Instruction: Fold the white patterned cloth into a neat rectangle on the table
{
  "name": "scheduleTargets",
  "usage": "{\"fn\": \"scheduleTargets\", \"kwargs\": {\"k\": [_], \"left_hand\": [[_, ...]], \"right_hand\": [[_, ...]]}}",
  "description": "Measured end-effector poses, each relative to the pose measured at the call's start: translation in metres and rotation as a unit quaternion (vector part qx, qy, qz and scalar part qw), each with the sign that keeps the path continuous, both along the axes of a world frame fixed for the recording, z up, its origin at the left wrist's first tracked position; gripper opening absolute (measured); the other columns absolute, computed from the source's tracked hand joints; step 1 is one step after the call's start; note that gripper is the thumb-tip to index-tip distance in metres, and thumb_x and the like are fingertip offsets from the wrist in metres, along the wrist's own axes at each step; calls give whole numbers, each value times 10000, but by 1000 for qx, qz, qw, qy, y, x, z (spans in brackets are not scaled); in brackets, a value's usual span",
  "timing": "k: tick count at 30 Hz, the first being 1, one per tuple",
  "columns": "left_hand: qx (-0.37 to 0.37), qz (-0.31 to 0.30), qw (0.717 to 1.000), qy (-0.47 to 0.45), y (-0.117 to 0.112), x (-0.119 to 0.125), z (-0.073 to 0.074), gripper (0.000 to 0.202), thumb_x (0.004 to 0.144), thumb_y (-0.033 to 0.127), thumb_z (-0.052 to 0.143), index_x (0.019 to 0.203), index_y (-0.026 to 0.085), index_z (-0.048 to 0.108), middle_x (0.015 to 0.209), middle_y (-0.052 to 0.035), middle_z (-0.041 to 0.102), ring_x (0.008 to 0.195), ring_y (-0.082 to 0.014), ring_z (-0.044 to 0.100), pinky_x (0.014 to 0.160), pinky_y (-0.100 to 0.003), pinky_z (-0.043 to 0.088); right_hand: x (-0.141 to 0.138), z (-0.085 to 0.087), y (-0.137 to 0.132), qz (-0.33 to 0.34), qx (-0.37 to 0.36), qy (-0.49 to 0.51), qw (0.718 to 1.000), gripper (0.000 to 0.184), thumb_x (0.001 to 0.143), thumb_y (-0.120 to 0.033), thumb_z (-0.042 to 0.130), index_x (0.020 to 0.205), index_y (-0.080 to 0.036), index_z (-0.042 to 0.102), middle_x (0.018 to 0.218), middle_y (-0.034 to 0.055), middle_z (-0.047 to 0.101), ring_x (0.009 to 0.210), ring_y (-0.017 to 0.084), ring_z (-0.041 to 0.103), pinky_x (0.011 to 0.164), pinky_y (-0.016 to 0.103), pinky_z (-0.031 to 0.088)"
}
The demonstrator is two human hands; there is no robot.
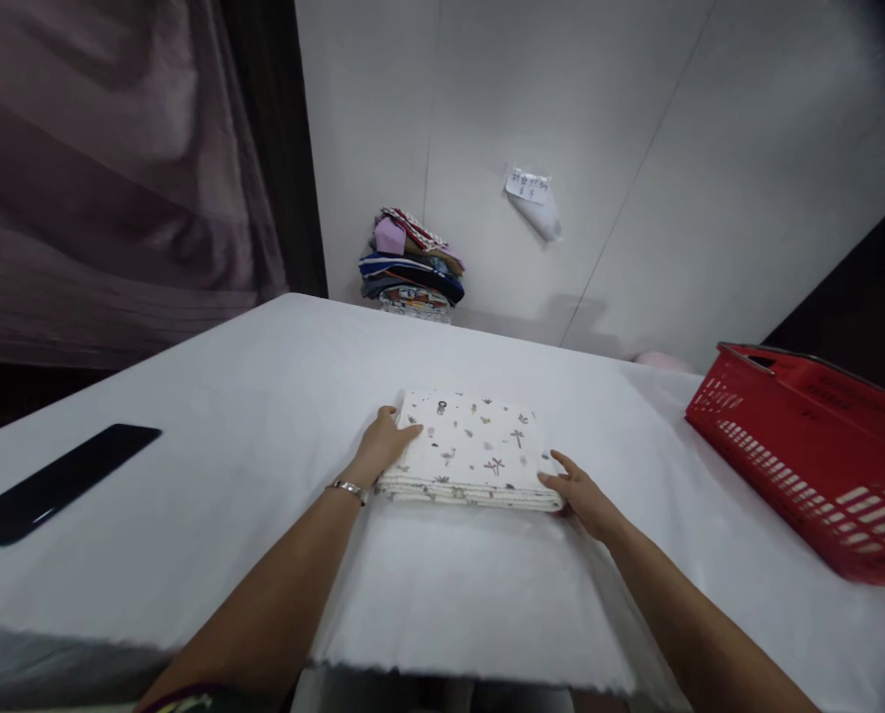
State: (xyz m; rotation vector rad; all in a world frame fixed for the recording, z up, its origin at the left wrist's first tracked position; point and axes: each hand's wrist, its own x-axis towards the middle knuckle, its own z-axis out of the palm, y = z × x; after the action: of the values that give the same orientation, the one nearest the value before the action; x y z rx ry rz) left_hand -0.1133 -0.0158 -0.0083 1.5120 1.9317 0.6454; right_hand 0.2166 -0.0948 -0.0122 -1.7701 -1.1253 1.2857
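A folded white cloth [479,441] with small printed palm trees and other figures lies on the white-covered table, its stacked layers showing along the near edge. My left hand [384,444] grips its left side, the thumb on top and the other fingers mostly hidden at the edge. On the opposite side, my right hand [576,493] holds the near right corner, thumb and a finger over the top layer. A metal bracelet [350,489] circles my left wrist.
A red plastic basket [806,446] stands at the right. To the left lies a flat black object [56,485]. Folded clothes [413,259] are stacked beyond the table's far edge, against the wall. A paper note [528,186] hangs on the wall. A curtain [116,178] is at far left.
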Motion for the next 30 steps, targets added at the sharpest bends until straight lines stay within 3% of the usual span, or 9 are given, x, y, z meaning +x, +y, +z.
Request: {"fn": "scheduleTargets", "kwargs": {"k": [3,7,12,15,20,23,27,30], "left_hand": [[-4,5,1000,-11,0,-2,1,797,704,529,597,1332,136,302,1239,-182,546,1085,-281,560,837,-328,438],[-15,12,998,-58,-6,-7,7,835,724,594,546,1361,120,288,1294,-194,502,1113,-282,546,855,-331,440],[-47,-3,996,-76,-33,-15,19,837,638,577,645,1309,138,403,1252,-180,547,1041,-300,588,796,-339,478],[-68,-21,992,-100,-51,-16,19,854,611,548,680,1317,157,399,1193,-158,594,972,-294,618,742,-341,501],[7,-4,992,-127,-67,-9,8,722,679,379,672,1308,166,387,1261,-124,551,1068,-247,574,868,-319,473],[4,31,989,-142,-71,-8,6,690,720,330,637,1325,149,358,1239,-132,560,1053,-235,581,864,-312,479],[0,69,989,-132,-76,-14,8,713,703,325,665,1327,142,372,1230,-149,556,1028,-238,590,837,-302,488],[-13,80,982,-170,-80,-17,10,793,681,389,686,1349,130,346,1245,-179,532,980,-246,603,730,-290,510]], "right_hand": [[1,-1,-3,8,-10,57,998,910,687,-459,703,1425,-232,221,986,82,619,722,175,608,575,305,541],[5,2,-10,9,-11,117,993,908,719,-486,675,1436,-242,175,922,46,632,676,152,610,640,351,576],[9,4,-23,36,-28,166,985,900,776,-488,621,1449,-210,91,866,66,660,719,175,656,682,338,569],[6,5,-25,27,-22,179,983,893,787,-453,623,1448,-190,83,833,66,664,707,171,656,660,318,566],[-1,6,-27,16,15,184,983,929,731,-344,702,1442,-180,128,794,26,639,634,139,623,599,279,561],[-7,4,-33,32,32,180,983,938,697,-320,725,1435,-198,160,805,14,631,598,124,604,550,259,546],[-10,1,-45,89,19,134,987,998,705,-389,702,1449,-198,64,739,-2,622,548,129,597,517,263,519],[-3,3,-47,141,8,45,989,970,751,-479,628,1454,-203,18,684,-7,616,532,147,597,497,269,488]]}}
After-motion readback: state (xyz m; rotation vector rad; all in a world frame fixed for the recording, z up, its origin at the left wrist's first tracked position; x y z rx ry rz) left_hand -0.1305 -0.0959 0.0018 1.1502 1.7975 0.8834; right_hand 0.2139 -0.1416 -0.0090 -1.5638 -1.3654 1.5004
